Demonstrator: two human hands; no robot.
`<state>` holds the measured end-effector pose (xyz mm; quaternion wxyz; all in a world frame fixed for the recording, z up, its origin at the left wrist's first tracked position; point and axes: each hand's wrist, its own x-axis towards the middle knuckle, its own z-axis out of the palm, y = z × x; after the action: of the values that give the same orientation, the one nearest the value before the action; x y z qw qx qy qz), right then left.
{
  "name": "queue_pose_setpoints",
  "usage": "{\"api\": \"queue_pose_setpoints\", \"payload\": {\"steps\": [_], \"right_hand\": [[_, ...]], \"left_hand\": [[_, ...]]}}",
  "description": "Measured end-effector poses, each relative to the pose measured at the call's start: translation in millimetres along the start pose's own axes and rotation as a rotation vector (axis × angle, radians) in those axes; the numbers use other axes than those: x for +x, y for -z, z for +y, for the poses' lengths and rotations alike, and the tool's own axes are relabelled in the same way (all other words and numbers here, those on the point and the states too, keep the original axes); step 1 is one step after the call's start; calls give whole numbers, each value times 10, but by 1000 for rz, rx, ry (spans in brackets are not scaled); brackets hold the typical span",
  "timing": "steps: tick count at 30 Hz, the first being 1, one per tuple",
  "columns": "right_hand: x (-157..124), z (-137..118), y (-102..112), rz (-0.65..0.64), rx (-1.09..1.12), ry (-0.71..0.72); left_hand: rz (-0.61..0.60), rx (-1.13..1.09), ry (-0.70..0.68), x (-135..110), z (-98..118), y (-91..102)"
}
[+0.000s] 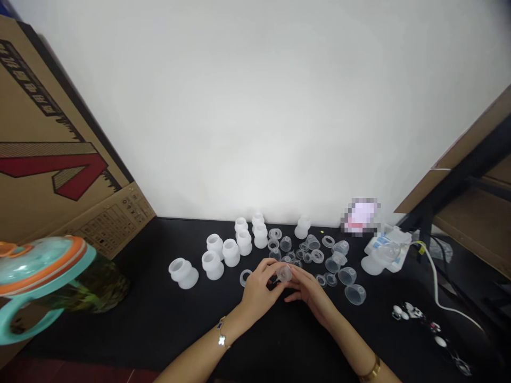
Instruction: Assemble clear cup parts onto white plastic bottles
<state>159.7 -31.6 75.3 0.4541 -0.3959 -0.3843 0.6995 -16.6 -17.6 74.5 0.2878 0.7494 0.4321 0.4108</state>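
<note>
Clear cup [284, 273], between left hand [258, 290], right hand [310, 294] (held)

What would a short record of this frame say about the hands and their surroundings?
left hand: holds a small clear cup
right hand: also on that cup
nearby: frosted white moulded pieces; more clear cups
rest: black tabletop; cardboard box; teal-and-orange lidded cup; white cable

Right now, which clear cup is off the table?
The clear cup held between the left hand and the right hand; the other clear cups rest on the black tabletop.
</note>
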Motion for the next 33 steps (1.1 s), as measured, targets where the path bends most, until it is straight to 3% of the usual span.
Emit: {"api": "queue_pose_setpoints", "payload": {"steps": [15, 21, 27, 33], "right_hand": [[5, 6, -9, -46, -36, -8], [21, 9, 10, -24, 1, 21], [39, 29, 35, 138, -99, 195], [38, 63, 96, 142, -391, 395]], "left_hand": [[-20, 108, -8, -9, -12, -14], [-24, 40, 8, -11, -6, -7], [-25, -197, 94, 9, 16, 20], [-73, -439, 278, 41, -30, 9]]}}
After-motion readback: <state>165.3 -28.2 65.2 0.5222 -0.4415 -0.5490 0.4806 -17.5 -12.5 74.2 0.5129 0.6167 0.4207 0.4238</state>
